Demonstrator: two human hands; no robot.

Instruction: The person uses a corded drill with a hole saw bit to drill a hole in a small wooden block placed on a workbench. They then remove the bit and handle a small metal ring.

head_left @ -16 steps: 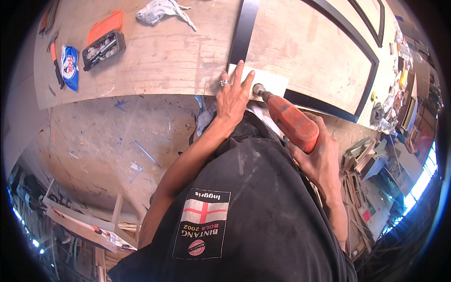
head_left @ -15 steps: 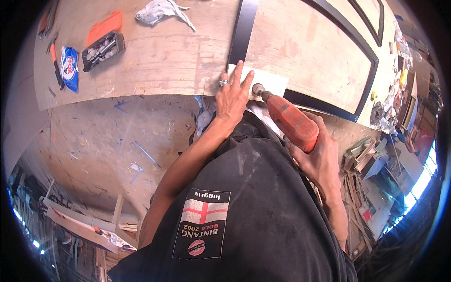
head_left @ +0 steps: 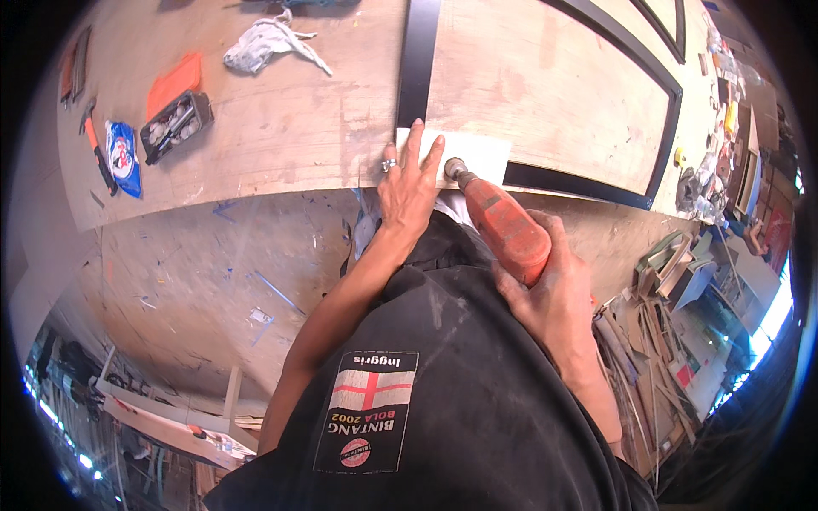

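Observation:
A flat white rectangular piece (head_left: 486,153) lies over the near-left corner of a black frame (head_left: 417,64) on the wooden worktable. My left hand (head_left: 407,192) rests on its left part, open, with fingers stretched out and a ring on one of them. In my right hand (head_left: 554,294) is a worn red power drill (head_left: 509,226), gripped from behind. The drill points away to the left, and its round metal front end meets the white piece just right of my left fingertips. Whether a bit is sunk into the piece cannot be seen.
Left on the worktable (head_left: 298,136) are a hammer (head_left: 98,149), a blue packet (head_left: 123,160), a dark box of small items (head_left: 176,126), an orange lid (head_left: 175,83) and a white cloth (head_left: 264,44). Clutter lines its right end. Wood offcuts (head_left: 648,366) lean at right.
The whole view has shifted slightly, with the table's things now further left. My left hand and the drill keep nearly the same places on the white piece.

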